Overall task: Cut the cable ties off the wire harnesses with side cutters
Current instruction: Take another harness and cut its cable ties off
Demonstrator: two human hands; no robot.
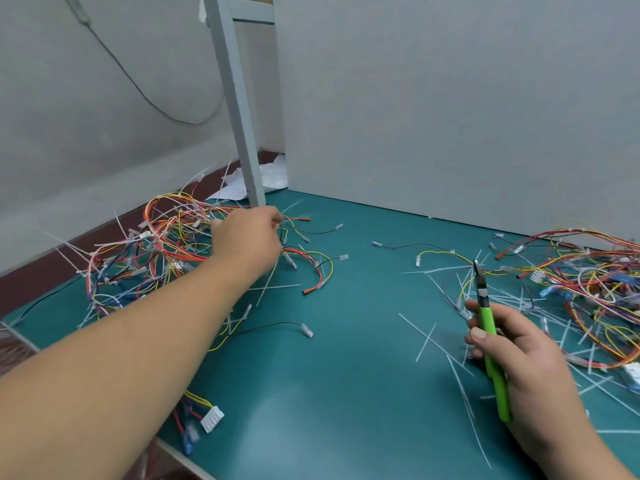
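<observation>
A tangle of wire harnesses [166, 244] lies at the far left of the green counter [346, 393]. The left hand [247, 237] reaches into it, fingers curled and pinching wires at its right edge. The right hand [519, 362] grips the green-handled side cutters [490, 337], tips pointing away, near a second heap of harnesses [588, 289] on the right. White cut cable ties [460, 375] are scattered around both heaps. A grey post [235, 98] rises just behind the left hand.
</observation>
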